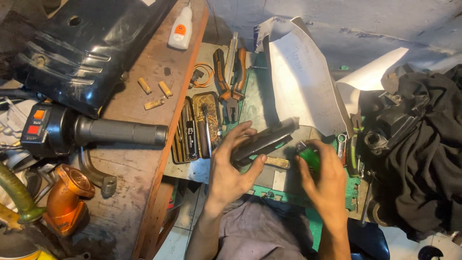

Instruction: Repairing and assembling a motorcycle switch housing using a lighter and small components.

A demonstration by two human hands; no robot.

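My right hand (323, 179) closes its grip round a small glossy green lighter (308, 157); my left hand (230, 166) holds a flat, dark, oblong part (265, 140) (matte, scuffed) above the worktop (260, 108). Orange-handled pliers (230, 79) and curled white paper (303, 82) lie beyond; black cloth (423, 149) crowds the right.

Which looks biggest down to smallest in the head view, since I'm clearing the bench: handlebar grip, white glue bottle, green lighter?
1. Handlebar grip, clearly the largest.
2. White glue bottle.
3. Green lighter, partly hidden in the right hand, so its rank against the bottle is unsure.
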